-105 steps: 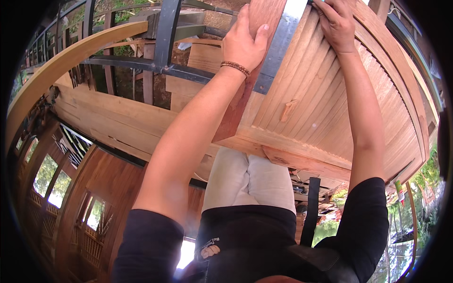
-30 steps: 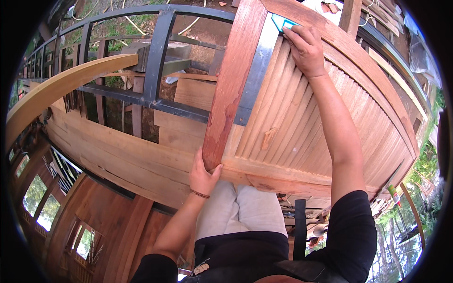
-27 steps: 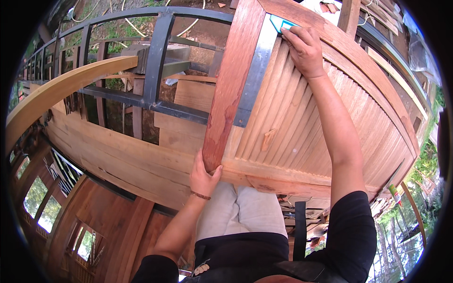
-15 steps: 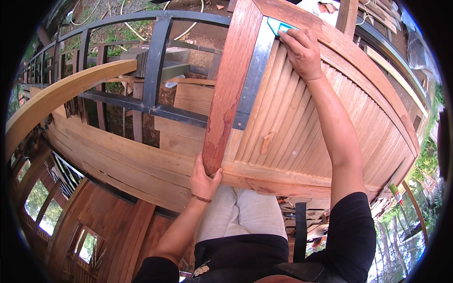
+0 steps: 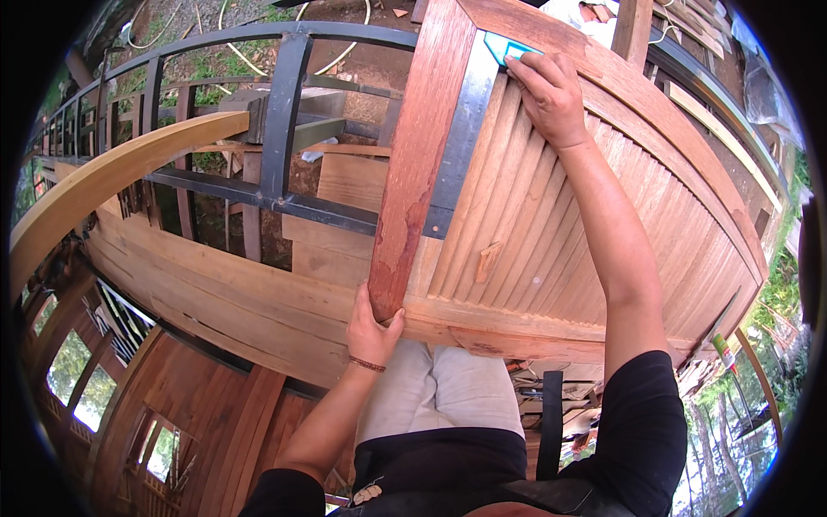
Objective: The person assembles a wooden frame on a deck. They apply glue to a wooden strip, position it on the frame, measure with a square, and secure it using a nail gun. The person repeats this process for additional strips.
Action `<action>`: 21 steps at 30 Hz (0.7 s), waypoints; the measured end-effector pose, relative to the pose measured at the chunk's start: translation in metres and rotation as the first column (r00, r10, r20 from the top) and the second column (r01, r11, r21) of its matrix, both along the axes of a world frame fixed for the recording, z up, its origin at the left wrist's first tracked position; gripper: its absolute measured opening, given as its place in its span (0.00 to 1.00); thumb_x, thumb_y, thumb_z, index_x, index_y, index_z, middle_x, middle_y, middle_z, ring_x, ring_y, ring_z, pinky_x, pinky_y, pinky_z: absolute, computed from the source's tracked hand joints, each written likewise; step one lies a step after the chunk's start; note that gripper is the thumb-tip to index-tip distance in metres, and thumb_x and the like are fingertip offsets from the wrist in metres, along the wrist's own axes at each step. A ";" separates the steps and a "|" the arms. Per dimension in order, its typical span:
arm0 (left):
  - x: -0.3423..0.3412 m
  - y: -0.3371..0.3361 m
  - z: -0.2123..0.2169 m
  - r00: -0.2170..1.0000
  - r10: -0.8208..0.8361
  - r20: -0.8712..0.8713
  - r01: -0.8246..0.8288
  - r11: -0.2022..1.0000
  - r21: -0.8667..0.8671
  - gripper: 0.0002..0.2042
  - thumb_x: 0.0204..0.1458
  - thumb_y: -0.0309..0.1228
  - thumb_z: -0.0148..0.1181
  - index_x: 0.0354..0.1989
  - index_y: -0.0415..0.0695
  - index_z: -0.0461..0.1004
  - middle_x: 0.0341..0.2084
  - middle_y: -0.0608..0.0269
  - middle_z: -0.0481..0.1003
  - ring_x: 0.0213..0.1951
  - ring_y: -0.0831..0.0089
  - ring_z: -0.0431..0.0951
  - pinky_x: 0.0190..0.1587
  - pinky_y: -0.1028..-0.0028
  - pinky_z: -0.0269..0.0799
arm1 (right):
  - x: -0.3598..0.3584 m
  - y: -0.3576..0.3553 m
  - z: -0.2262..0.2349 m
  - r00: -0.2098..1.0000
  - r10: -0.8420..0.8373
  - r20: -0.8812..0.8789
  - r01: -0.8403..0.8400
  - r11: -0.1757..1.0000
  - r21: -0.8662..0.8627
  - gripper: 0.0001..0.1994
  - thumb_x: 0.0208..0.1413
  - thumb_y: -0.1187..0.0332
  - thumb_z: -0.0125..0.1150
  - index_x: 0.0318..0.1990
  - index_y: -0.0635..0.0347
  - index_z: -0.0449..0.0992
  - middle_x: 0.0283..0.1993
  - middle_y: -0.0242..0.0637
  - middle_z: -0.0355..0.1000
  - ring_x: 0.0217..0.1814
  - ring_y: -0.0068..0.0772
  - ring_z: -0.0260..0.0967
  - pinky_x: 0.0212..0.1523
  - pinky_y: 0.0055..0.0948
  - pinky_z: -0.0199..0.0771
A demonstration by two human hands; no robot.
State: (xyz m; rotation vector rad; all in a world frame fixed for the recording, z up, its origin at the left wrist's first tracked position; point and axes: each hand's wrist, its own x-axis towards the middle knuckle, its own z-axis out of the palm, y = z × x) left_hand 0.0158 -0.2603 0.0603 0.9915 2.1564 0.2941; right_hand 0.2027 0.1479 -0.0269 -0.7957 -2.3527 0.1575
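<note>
Basically, the louvered wooden shutter panel [image 5: 551, 215] lay tilted across the person's front, its near bottom rail over the lap and its far end toward the black metal railing [image 5: 276, 121]. Left hand [image 5: 372, 323] was clamped on the near end of the reddish side stile [image 5: 418, 155], thumb on 1 side, fingers curled round the other. Right hand [image 5: 551, 95] was flat, fingers together, pressing a small teal scraper-like tool [image 5: 504, 47] against the slats near the top corner; whether it pinched the tool, I couldn't tell.

Handling guess: solid hardwood frame, stiff and fairly heavy, a 2-hand job. Grip the stiles or rails; the thin slats looked like the weak part and could crack under point load. Surface looked bare, dry and matte, so not slippery. A dark metal strip [image 5: 461, 138] ran along the stile's inner edge. Stile was chipped and worn near the left hand. A curved timber beam [image 5: 112, 172] sat to the left.
</note>
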 end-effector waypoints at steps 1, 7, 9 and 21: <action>0.000 0.000 0.000 1.000 -0.001 0.003 0.001 1.000 0.000 0.40 0.41 0.34 0.70 0.63 0.35 0.58 0.53 0.38 0.69 0.52 0.45 0.73 0.52 0.59 0.71 | 0.001 0.000 0.000 1.000 0.000 0.003 0.000 1.000 -0.001 0.21 0.40 0.81 0.63 0.45 0.52 0.80 0.41 0.27 0.73 0.39 0.33 0.66 0.44 0.32 0.69; -0.001 -0.001 -0.001 1.000 -0.016 -0.001 0.016 1.000 0.013 0.40 0.41 0.34 0.70 0.63 0.35 0.57 0.53 0.37 0.69 0.52 0.44 0.73 0.52 0.59 0.72 | 0.002 -0.001 -0.001 1.000 0.002 0.002 -0.002 1.000 -0.007 0.21 0.40 0.81 0.63 0.45 0.53 0.80 0.41 0.27 0.73 0.39 0.33 0.66 0.43 0.32 0.69; 0.000 -0.001 0.000 1.000 -0.005 0.001 0.005 1.000 -0.006 0.40 0.41 0.34 0.70 0.63 0.35 0.57 0.53 0.38 0.69 0.52 0.44 0.73 0.51 0.59 0.72 | 0.001 -0.002 -0.002 1.000 0.001 -0.001 -0.001 1.000 -0.001 0.20 0.40 0.80 0.64 0.45 0.53 0.80 0.40 0.28 0.73 0.39 0.33 0.66 0.43 0.32 0.69; -0.045 0.001 -0.002 0.785 0.266 0.560 -0.205 0.964 -0.172 0.29 0.55 0.30 0.62 0.63 0.34 0.59 0.57 0.45 0.69 0.58 0.60 0.71 0.58 0.67 0.68 | -0.012 -0.007 0.018 0.999 0.011 -0.051 -0.010 1.000 0.024 0.11 0.42 0.81 0.65 0.35 0.61 0.79 0.36 0.38 0.71 0.39 0.43 0.70 0.39 0.36 0.70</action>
